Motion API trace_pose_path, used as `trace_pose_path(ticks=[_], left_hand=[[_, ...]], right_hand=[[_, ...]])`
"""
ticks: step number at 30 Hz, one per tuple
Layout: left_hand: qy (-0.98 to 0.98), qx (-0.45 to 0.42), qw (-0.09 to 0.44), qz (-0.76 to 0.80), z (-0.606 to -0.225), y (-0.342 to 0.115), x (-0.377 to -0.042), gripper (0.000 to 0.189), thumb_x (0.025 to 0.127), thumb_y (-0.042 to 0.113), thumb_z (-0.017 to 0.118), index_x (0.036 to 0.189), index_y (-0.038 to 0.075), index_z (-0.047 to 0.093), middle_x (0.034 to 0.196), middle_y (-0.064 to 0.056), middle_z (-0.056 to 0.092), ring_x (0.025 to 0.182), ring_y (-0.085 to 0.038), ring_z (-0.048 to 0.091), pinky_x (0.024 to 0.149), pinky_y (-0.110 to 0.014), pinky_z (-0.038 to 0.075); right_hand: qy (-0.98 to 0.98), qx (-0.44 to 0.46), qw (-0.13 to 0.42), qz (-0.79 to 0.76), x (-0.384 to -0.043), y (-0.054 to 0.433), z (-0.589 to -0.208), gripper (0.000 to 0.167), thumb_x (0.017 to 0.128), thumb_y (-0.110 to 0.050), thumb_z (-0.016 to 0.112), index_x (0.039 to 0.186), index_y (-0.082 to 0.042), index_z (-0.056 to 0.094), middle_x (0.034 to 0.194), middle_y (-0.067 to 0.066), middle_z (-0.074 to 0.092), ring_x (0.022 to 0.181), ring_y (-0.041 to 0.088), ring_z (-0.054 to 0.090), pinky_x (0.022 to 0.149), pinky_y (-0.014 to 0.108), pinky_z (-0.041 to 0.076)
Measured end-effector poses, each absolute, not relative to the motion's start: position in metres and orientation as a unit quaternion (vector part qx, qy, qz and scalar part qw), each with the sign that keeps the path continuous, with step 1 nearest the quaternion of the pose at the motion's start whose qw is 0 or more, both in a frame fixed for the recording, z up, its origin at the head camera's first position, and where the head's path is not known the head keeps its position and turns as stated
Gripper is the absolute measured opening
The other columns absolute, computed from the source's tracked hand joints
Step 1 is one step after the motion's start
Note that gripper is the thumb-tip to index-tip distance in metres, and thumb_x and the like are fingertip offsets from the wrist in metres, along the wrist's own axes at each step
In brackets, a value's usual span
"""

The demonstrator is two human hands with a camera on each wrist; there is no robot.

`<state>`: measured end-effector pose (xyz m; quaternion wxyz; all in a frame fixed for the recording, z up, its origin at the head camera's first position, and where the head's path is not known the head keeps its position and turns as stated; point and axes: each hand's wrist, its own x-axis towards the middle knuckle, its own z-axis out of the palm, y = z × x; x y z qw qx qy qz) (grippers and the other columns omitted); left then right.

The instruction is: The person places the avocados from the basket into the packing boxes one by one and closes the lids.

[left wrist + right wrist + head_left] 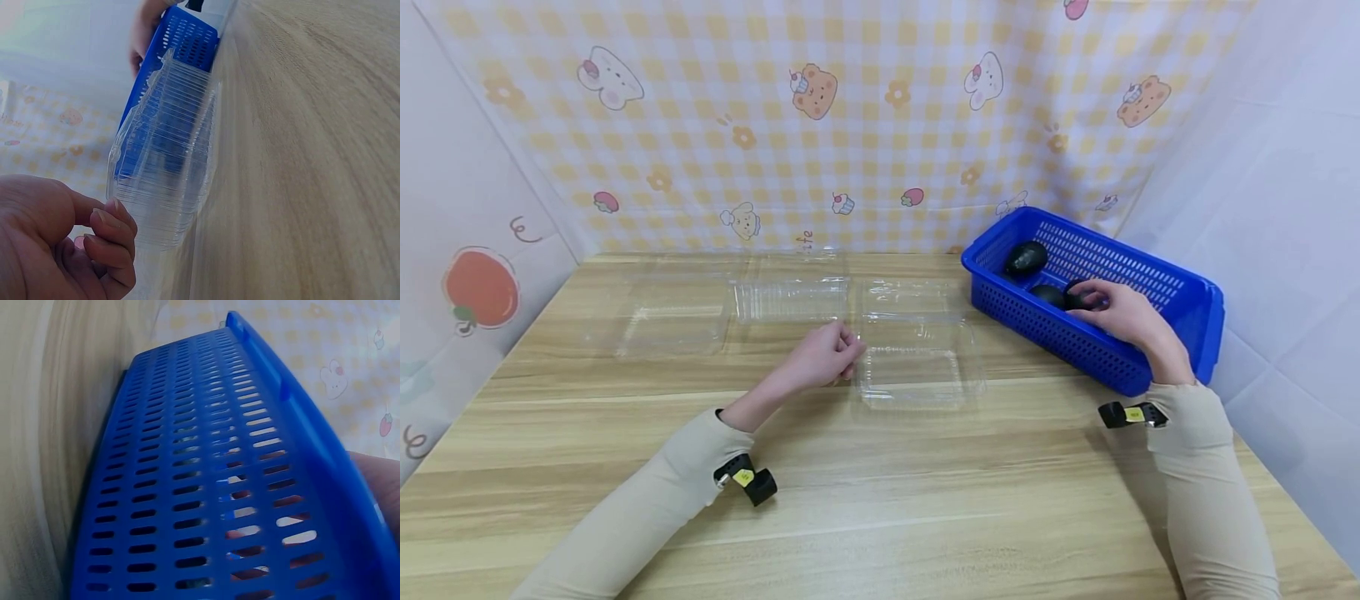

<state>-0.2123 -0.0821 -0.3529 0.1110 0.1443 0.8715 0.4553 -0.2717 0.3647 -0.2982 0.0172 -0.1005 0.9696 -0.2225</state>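
My left hand (pixel 823 357) pinches the left rim of an open clear plastic clamshell box (pixel 917 375) on the table. In the left wrist view, thumb and forefinger of the left hand (pixel 81 240) meet at the rim of that box (pixel 165 150). Inside the blue basket (pixel 1030 321), my right hand (pixel 1116 310) grips a dark avocado (pixel 1077 293), mostly covered by the fingers. Beside it lies a second avocado (pixel 1048 295), and another avocado (pixel 1026 258) sits toward the basket's far left end. The basket's slotted wall (pixel 181 462) hides most of the right hand in the right wrist view.
Two more open clear boxes stand to the left: one box (pixel 673 329) farther out, another box (pixel 792 300) nearer the middle. A checked, cartoon-printed curtain (pixel 865 158) hangs behind the wooden table (pixel 880 500). White panels flank both sides.
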Motion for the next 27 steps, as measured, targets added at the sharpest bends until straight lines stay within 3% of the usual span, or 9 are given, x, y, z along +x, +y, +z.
trace_pose_path(ticks=[14,27], left_hand=[[0.872,0.142,0.114,0.455,-0.3509,-0.0821,-0.2108,0.016,0.106,0.017,0.053,0.100,0.002,0.054,0.065,-0.002,0.060,0.048,-0.009,0.046,0.045,-0.020,0.035],[0.873,0.138,0.114,0.454,-0.3504,-0.0819,-0.2107,0.016,0.106,0.017,0.053,0.101,0.002,0.053,0.065,-0.002,0.060,0.048,-0.009,0.046,0.046,-0.021,0.035]], right_hand=[[0.965,-0.089,0.106,-0.222,-0.2711,0.3688,-0.2970,0.035,0.103,-0.012,0.054,0.132,0.006,0.055,0.128,0.038,0.055,0.122,0.055,0.048,0.103,0.067,0.035],[0.969,-0.081,0.135,-0.189,-0.2734,0.3696,-0.2974,0.043,0.098,-0.015,0.058,0.135,0.006,0.055,0.133,0.041,0.049,0.120,0.052,0.046,0.101,0.064,0.038]])
